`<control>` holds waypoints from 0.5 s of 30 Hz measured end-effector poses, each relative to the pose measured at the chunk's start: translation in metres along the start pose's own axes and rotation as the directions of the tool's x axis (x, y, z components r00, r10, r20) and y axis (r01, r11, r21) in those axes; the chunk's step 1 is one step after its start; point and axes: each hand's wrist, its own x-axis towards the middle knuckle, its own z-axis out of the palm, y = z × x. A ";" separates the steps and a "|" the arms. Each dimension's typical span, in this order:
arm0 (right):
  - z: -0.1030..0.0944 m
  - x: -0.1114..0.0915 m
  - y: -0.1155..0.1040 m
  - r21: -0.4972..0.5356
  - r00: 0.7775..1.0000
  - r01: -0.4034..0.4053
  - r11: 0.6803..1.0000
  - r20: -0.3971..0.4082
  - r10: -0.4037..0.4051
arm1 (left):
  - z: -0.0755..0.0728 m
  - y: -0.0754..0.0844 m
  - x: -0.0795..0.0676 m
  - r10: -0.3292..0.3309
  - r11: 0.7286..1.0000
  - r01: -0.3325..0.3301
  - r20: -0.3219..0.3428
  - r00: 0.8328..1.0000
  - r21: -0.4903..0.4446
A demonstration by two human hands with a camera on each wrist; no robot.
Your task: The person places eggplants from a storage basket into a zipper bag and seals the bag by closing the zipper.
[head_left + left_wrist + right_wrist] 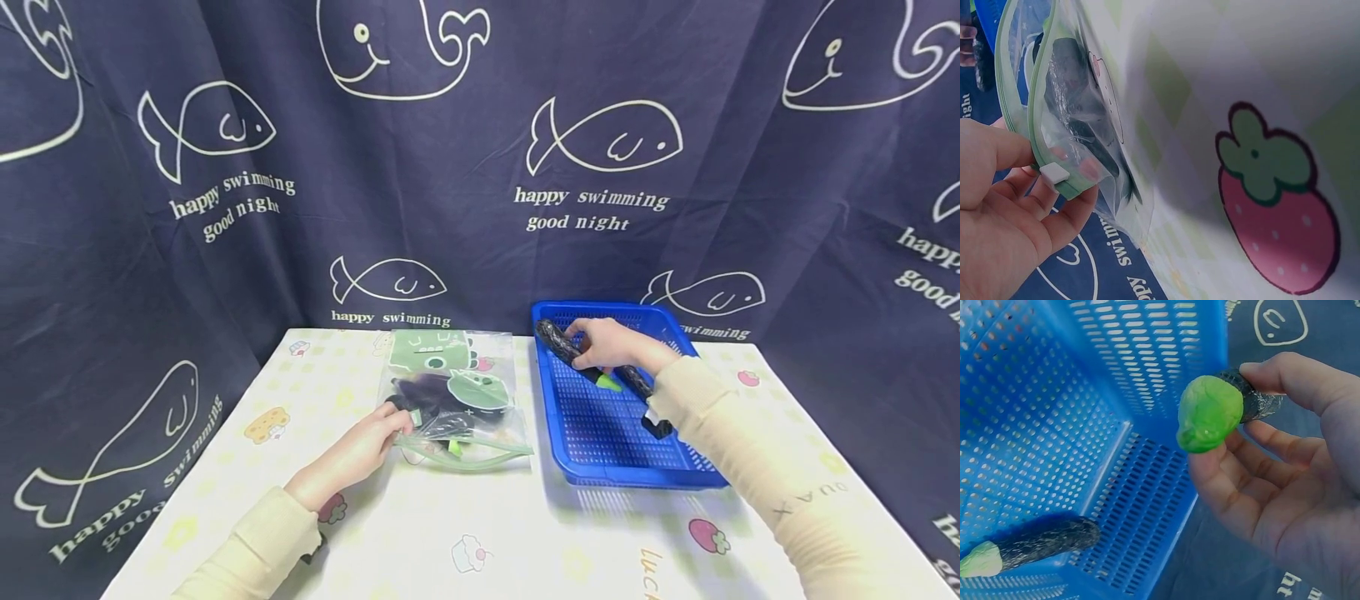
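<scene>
The right hand (606, 343), in the upper right of the basket area, pinches a dark eggplant-like piece (564, 345) between thumb and fingers, with its green cap (1210, 412) tilted down toward the lower right of the head view. The grip is narrow and sits on the body, probably so that the cap end comes free of the fingers. The piece is over the upper left of the blue basket (637, 477); whether it clears the rim cannot be told.

The left hand (381, 427), left of centre, pinches the green zip edge (487, 463) of a clear printed bag (477, 390) at the corner, beside a white slider (1054, 173). That hold seems meant to part the mouth, which gapes in the left wrist view and faces the bottom of the head frame. Dark pieces (429, 398) show inside the bag.

A second capped piece (1041, 544) lies in the basket, lower left in the right wrist view. A narrow strip of tablecloth (405, 533) separates bag from basket; the basket's raised walls limit low sideways movement. More room spreads toward the lower frame edge, while the navy curtain (480, 183) bounds the far side.
</scene>
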 end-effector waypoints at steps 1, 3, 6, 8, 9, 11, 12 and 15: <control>-0.001 -0.001 -0.002 -0.002 1.000 0.005 1.000 -0.002 -0.005 | 0.000 0.000 0.000 -0.001 1.000 0.001 0.000 1.000 0.001; -0.002 -0.002 -0.007 -0.006 1.000 0.014 1.000 -0.007 -0.014 | 0.000 0.000 0.000 -0.003 1.000 0.003 0.001 1.000 0.002; -0.005 -0.005 -0.012 -0.008 0.999 0.036 0.999 -0.007 -0.036 | 0.000 0.000 0.000 -0.004 1.000 0.004 0.001 1.000 0.001; -0.006 -0.007 -0.015 -0.006 0.999 0.048 0.999 -0.003 -0.048 | 0.000 0.000 0.000 -0.003 1.000 0.003 -0.002 1.000 -0.002; -0.006 -0.008 -0.017 -0.006 0.998 0.057 0.998 -0.002 -0.057 | 0.000 0.000 0.000 -0.002 1.000 0.002 -0.005 1.000 -0.004; -0.006 -0.010 -0.019 -0.003 0.998 0.067 0.998 -0.001 -0.067 | 0.001 0.000 0.000 0.006 1.000 -0.006 -0.015 1.000 -0.004; -0.006 -0.010 -0.021 -0.002 0.997 0.071 0.997 -0.002 -0.071 | 0.001 0.000 0.000 0.012 1.000 -0.012 -0.020 1.000 -0.005; -0.005 -0.013 -0.025 -0.007 0.996 0.090 0.996 -0.009 -0.091 | 0.001 0.000 0.000 0.024 1.000 -0.024 -0.034 0.999 -0.002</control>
